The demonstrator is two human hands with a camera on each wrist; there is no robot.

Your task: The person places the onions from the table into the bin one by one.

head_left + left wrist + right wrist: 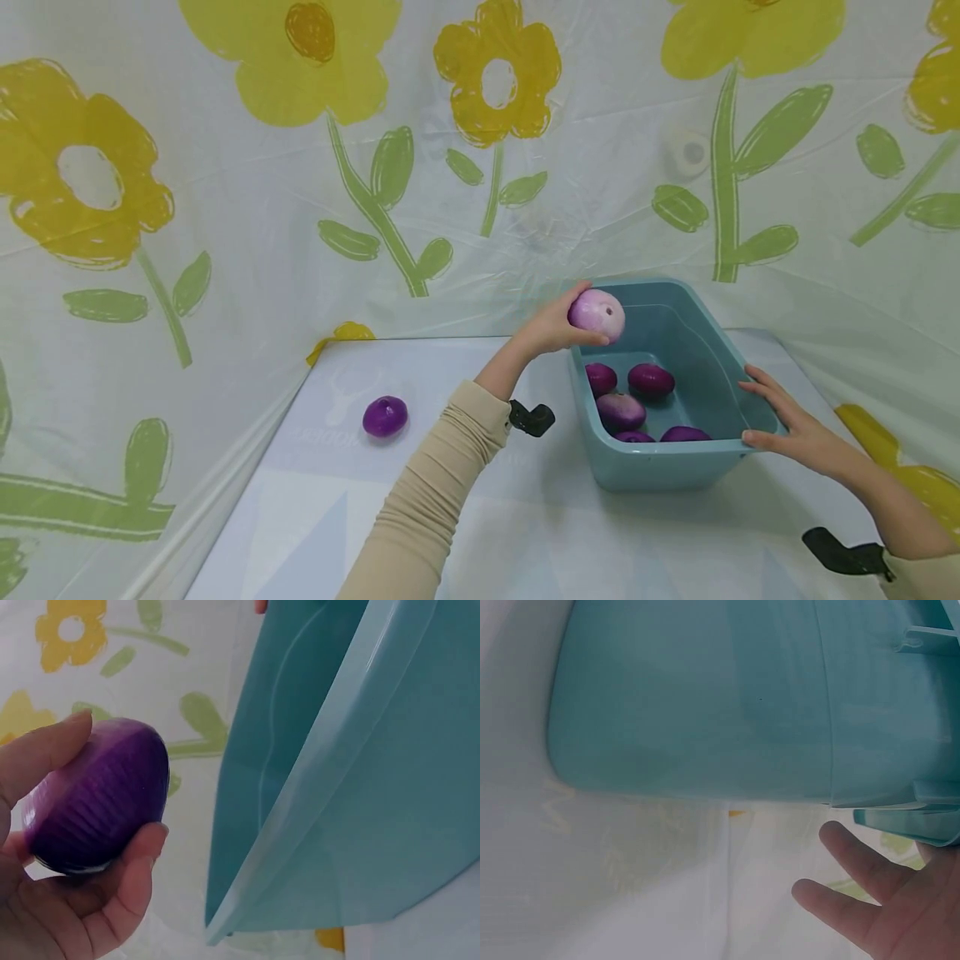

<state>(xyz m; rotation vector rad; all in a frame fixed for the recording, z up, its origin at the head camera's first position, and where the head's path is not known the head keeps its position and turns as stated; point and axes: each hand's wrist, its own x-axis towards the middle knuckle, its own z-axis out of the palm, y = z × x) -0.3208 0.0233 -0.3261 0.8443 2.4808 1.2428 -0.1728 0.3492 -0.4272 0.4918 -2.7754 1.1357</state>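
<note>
My left hand (553, 327) grips a purple-and-pale red onion (597, 315) between thumb and fingers, above the left rim of a teal plastic bin (716, 342). In the left wrist view the same onion (101, 795) sits in the fingers, apart from the bin wall. Inside the bin lie several red onions (651, 381), some partly hidden by its near and left walls. My right hand (798, 433) rests at the bin's near right corner, its thumb by the front rim. In the right wrist view two spread fingers (866, 866) are straight and off the wall.
Another red onion (386, 417) lies on the white table (300, 492), left of my left forearm. A flower-print sheet (247, 183) hangs behind the table and along both sides. Black straps with small dark mounts (532, 418) are on both wrists.
</note>
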